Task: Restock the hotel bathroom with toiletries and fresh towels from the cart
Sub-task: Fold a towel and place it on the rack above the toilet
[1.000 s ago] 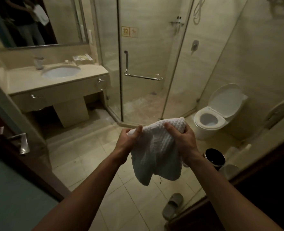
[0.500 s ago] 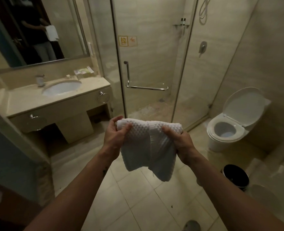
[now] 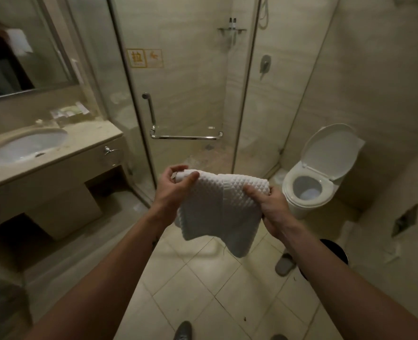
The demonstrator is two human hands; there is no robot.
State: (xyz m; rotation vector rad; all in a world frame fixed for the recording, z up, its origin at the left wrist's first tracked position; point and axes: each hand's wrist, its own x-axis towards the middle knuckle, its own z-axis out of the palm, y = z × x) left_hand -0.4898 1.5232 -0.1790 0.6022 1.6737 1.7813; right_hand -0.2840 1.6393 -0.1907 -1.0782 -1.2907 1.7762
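Head view: both arms reach forward over the tiled floor (image 3: 203, 290). A white waffle-textured towel (image 3: 217, 212) hangs in the air between the hands, in front of the glass shower door (image 3: 183, 99) and well above the floor. The left hand (image 3: 171, 190) pinches the towel's upper left corner between thumb and curled fingers. The right hand (image 3: 273, 208) grips the upper right edge, thumb on top and fingers folded under the cloth. The towel's lower part droops in loose folds below the hands.

On the left is a tabletop (image 3: 95, 133) with a sink (image 3: 26, 146) set in it and small packets (image 3: 68, 111) by the wall; a mirror (image 3: 26, 45) hangs above. A chrome handle (image 3: 185, 137) crosses the shower door. On the right stands a toilet (image 3: 306, 192) with its lid up; nearer are a dark bin (image 3: 335, 251) and a grey slipper (image 3: 285, 263).
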